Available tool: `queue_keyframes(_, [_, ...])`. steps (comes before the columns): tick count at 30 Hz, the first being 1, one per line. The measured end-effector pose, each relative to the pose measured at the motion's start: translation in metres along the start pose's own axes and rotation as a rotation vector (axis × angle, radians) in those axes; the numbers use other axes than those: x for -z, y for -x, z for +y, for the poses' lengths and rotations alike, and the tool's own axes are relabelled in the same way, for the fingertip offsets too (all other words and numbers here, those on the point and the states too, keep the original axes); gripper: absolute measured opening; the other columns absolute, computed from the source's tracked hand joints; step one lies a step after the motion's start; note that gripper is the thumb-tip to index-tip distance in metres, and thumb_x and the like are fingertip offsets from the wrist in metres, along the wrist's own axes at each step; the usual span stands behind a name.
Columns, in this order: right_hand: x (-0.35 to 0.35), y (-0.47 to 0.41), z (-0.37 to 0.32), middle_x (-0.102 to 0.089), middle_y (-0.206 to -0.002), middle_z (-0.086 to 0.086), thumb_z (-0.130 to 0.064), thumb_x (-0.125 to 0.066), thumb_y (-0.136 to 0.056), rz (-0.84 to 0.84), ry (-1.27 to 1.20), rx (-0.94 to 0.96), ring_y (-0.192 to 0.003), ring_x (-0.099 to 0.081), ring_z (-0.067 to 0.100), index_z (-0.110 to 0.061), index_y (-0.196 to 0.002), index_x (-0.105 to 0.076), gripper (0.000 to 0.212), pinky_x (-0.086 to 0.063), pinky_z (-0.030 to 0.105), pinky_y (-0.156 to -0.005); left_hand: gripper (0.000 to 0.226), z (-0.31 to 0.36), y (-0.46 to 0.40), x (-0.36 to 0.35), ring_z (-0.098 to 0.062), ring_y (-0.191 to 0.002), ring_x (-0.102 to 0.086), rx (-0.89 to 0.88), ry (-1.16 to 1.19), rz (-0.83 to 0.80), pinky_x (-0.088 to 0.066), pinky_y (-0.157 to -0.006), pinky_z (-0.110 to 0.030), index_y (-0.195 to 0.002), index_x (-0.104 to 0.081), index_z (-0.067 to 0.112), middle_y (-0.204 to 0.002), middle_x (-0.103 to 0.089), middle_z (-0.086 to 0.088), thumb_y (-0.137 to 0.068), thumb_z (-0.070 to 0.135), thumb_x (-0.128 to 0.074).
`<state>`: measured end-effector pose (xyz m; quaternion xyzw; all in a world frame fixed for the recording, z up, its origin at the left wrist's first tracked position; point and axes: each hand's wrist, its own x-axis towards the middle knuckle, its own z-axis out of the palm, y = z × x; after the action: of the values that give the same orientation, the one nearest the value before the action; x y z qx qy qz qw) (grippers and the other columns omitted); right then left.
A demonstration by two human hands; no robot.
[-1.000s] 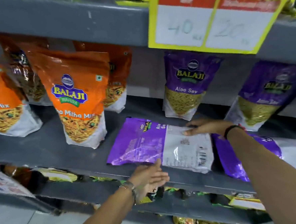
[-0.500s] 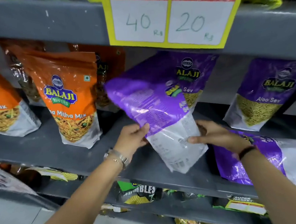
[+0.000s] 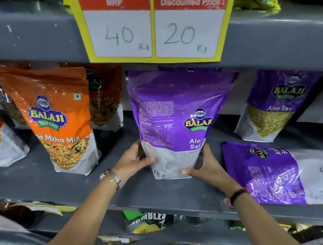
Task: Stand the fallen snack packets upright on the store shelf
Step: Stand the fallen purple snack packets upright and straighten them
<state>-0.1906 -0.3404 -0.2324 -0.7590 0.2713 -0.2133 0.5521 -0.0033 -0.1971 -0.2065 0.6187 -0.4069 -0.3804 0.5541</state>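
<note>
Grey shelf (image 3: pixel 47 184), left end: orange packets (image 3: pixel 59 121) upright, windows showing yellow mixed snack. Left hand (image 3: pixel 132 160) grips the lower left edge of a purple packet (image 3: pixel 177 121). That packet stands upright mid-shelf, back panel facing out, base on the shelf. Right hand (image 3: pixel 207 168) clamps its lower right corner, thumb across the white base. Further right, a second purple packet (image 3: pixel 281 171) lies flat on the shelf. Behind it, another purple one (image 3: pixel 276 104) upright, window showing fine yellow sev. Price card (image 3: pixel 152 24) above: 40, 20.
</note>
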Motion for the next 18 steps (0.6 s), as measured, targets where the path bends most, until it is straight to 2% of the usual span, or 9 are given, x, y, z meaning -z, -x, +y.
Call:
queue_keyframes(2, [0.002, -0.002, 0.005, -0.057, -0.118, -0.013, -0.024, -0.086, -0.049, -0.064, 0.021, -0.032, -0.109, -0.054, -0.002, -0.041, -0.113, -0.034, 0.083, -0.045, 0.024, -0.095, 0.085, -0.01, -0.002, -0.011, 0.002, -0.112, -0.048, 0.066, -0.126, -0.076, -0.041, -0.097, -0.017, -0.124, -0.034, 0.03, -0.121, -0.051, 0.016, -0.053, 0.027, -0.081])
queue_keyframes(4, [-0.002, -0.001, 0.007, -0.059, -0.117, -0.011, -0.032, -0.084, -0.045, -0.058, 0.026, -0.055, -0.112, -0.056, 0.01, -0.042, -0.11, -0.039, 0.079, -0.046, 0.033, -0.097, 0.095, -0.021, -0.009, -0.023, -0.005, -0.116, -0.047, 0.072, -0.186, -0.009, -0.04, -0.098, -0.02, -0.129, -0.027, 0.025, -0.128, -0.048, 0.009, -0.052, 0.023, -0.082])
queue_keyframes(6, [-0.009, 0.007, 0.004, -0.059, -0.111, -0.015, -0.025, -0.085, -0.049, 0.007, 0.014, -0.043, -0.11, -0.057, 0.007, -0.039, -0.106, -0.042, 0.073, -0.047, 0.023, -0.09, 0.095, -0.026, -0.018, -0.026, -0.014, -0.119, -0.047, 0.074, -0.173, 0.052, -0.04, -0.099, -0.028, -0.129, -0.027, 0.018, -0.127, -0.049, 0.003, -0.051, 0.021, -0.081])
queue_keyframes(8, [-0.015, 0.021, -0.001, -0.057, -0.11, -0.016, -0.012, -0.083, -0.057, 0.096, -0.024, -0.008, -0.101, -0.055, -0.01, -0.033, -0.106, -0.043, 0.067, -0.043, 0.006, -0.081, 0.089, -0.028, -0.025, -0.02, -0.02, -0.121, -0.046, 0.078, -0.183, 0.098, -0.039, -0.097, -0.029, -0.127, -0.028, 0.015, -0.123, -0.05, 0.0, -0.054, 0.016, -0.08])
queue_keyframes(9, [-0.018, 0.03, -0.002, -0.056, -0.111, -0.015, -0.02, -0.081, -0.06, 0.142, -0.051, 0.025, -0.099, -0.054, -0.015, -0.031, -0.107, -0.044, 0.061, -0.041, 0.002, -0.079, 0.088, -0.029, -0.027, -0.018, -0.021, -0.123, -0.045, 0.071, -0.194, 0.137, -0.036, -0.099, -0.029, -0.128, -0.027, 0.015, -0.126, -0.05, -0.004, -0.056, 0.016, -0.078])
queue_keyframes(12, [-0.024, 0.05, -0.005, -0.058, -0.109, -0.013, -0.071, -0.057, -0.062, 0.288, -0.113, 0.056, -0.098, -0.054, -0.013, -0.033, -0.104, -0.049, 0.057, -0.04, 0.003, -0.081, 0.072, -0.031, -0.021, -0.024, -0.019, -0.13, -0.036, -0.029, -0.194, 0.298, -0.027, -0.104, -0.025, -0.132, -0.026, 0.01, -0.139, -0.04, -0.009, -0.074, 0.009, -0.068])
queue_keyframes(14, [-0.021, 0.042, -0.005, -0.057, -0.115, -0.011, -0.084, -0.041, -0.059, 0.324, -0.167, 0.022, -0.108, -0.051, -0.009, -0.034, -0.108, -0.051, 0.07, -0.037, 0.011, -0.094, 0.068, -0.032, -0.006, -0.038, -0.012, -0.13, -0.034, -0.085, -0.097, 0.359, -0.025, -0.105, -0.022, -0.13, -0.028, 0.017, -0.135, -0.037, 0.004, -0.075, 0.03, -0.065])
queue_keyframes(16, [-0.02, 0.025, -0.012, -0.048, -0.136, -0.008, -0.085, -0.033, -0.063, 0.257, -0.206, -0.037, -0.126, -0.04, -0.001, -0.033, -0.126, -0.045, 0.082, -0.029, 0.024, -0.109, 0.086, -0.033, 0.011, -0.054, 0.004, -0.125, -0.032, -0.131, -0.028, 0.338, -0.025, -0.106, -0.015, -0.126, -0.026, 0.028, -0.131, -0.032, 0.019, -0.058, 0.064, -0.063])
queue_keyframes(18, [-0.023, 0.008, -0.018, -0.04, -0.144, -0.008, -0.075, -0.024, -0.075, 0.171, -0.253, -0.074, -0.125, -0.041, -0.005, -0.028, -0.132, -0.039, 0.075, -0.031, 0.02, -0.109, 0.099, -0.037, 0.019, -0.069, 0.012, -0.124, -0.03, -0.178, -0.11, 0.27, -0.026, -0.106, -0.011, -0.129, -0.021, 0.028, -0.133, -0.03, 0.021, -0.05, 0.071, -0.063])
